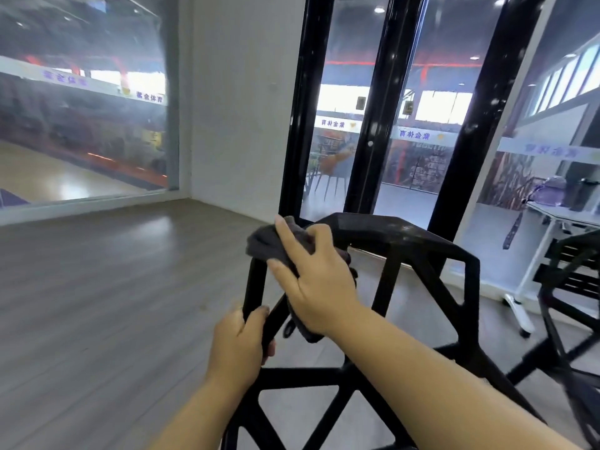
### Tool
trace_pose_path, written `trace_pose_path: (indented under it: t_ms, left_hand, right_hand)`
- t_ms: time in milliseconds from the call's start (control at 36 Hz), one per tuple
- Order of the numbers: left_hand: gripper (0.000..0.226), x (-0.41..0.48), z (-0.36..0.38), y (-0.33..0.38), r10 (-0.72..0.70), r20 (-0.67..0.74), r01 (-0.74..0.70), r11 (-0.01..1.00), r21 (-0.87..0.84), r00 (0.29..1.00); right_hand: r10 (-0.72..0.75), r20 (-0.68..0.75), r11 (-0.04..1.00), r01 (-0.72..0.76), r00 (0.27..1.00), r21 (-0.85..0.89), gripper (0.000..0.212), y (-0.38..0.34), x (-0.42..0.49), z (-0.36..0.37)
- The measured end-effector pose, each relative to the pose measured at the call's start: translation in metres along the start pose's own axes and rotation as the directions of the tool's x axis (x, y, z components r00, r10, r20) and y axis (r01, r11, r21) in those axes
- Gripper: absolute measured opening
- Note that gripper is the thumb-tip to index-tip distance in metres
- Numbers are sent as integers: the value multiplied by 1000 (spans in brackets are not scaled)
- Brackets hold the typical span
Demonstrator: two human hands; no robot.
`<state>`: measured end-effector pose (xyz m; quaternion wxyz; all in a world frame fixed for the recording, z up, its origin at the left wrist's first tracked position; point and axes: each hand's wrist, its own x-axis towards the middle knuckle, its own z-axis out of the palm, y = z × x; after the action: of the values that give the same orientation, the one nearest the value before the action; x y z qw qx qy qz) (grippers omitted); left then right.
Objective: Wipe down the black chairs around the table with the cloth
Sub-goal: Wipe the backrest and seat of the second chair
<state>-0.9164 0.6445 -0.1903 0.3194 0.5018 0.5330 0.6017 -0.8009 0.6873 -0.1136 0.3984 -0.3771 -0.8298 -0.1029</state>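
chair (406,241) black (open lattice) | cloth (266,245) dark grey | floor (97,287) grey woodgrain

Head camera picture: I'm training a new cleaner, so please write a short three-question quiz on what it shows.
1. True or false: the left hand holds the cloth.
2. Where on the black chair is the cloth pressed? A) the seat B) a top corner of the backrest C) a leg near the floor
3. Fill in: the ____ hand grips a bare upright bar of the chair's frame.
Key: 1 false, the right hand holds it; 2 B; 3 left.
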Motion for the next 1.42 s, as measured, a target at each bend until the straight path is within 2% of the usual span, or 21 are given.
trace_pose_path:
  t_ms: [83,111,167,222,278,361,444,500,556,639,694,722,833,917,972,1056,1111,1194,1278,1333,1417]
  left_hand:
    - [30,-3,0,0,-11,-22,9,998,-66,1000]
    - [30,-4,1,0,-22,-31,19,996,-86,999]
    - [32,-6,1,0,-37,-40,33,993,-116,998]
    - [36,-6,1,-1,-33,-39,28,991,-127,999]
    - [42,-6,2,-1,-27,-46,20,991,-133,999]
    - [52,-7,3,-2,-9,-58,2,992,-124,998]
    - [63,-7,3,-1,46,-74,-51,996,-68,996]
    - [70,-8,3,1,80,-73,-82,996,-31,994]
    - [72,-9,3,1,68,-73,-71,997,-35,995]
    - [68,-10,4,2,32,-79,-35,999,-39,996]
    - [69,-11,5,2,19,-86,-22,999,-34,996]
    - [69,-11,5,2,14,-93,-17,999,-34,996]
    - [66,-11,6,1,24,-120,-23,1000,7,993]
    - [59,-12,6,1,32,-139,-27,999,34,990]
    - [52,-11,6,5,123,-180,-105,988,109,976]
    - [26,-2,9,26,304,-251,-235,934,269,919]
    - [14,10,13,49,402,-257,-310,891,333,879]
    - [30,33,27,88,537,-134,-394,744,540,833]
    - [21,53,50,111,398,42,-314,650,692,916]
    - [10,58,60,112,309,92,-252,532,809,947]
    - [22,62,65,99,402,135,-261,278,924,906]
  right_hand:
    - [-179,-38,974,171,983,-149,56,20,1,-1]
    - [-168,-58,966,153,984,-208,54,30,3,-3]
    - [76,-135,963,-107,988,-246,50,48,11,-15]
    - [426,-160,878,-450,890,-166,47,70,15,-24]
    - [548,-161,815,-567,821,-121,50,77,17,-28]
    - [436,-134,894,-446,890,-55,50,47,14,-16]
    - [161,-84,987,-161,983,10,52,11,7,0]
    - [-13,-71,1000,12,997,-14,54,3,5,2]
    - [-77,-82,992,68,994,-105,53,12,10,-3]
    - [255,-87,947,-266,963,-179,43,50,23,-26]
    - [496,-91,841,-504,864,-195,42,84,27,-46]
    - [551,-95,804,-558,829,-208,44,96,27,-54]
    - [588,-66,765,-581,806,-279,50,105,25,-55]
    - [542,-45,788,-526,839,-320,55,92,23,-51]
    - [491,12,829,-463,871,-314,57,85,25,-49]
    - [386,37,890,-362,922,-277,63,75,30,-49]
    - [326,9,921,-315,945,-230,55,69,32,-51]
    - [246,-3,936,-239,969,-259,31,74,31,-55]
    - [278,-30,924,-275,960,-267,26,93,27,-61]
    - [368,-69,892,-373,927,-254,25,112,22,-68]
    - [511,-149,808,-532,847,-252,28,142,13,-81]
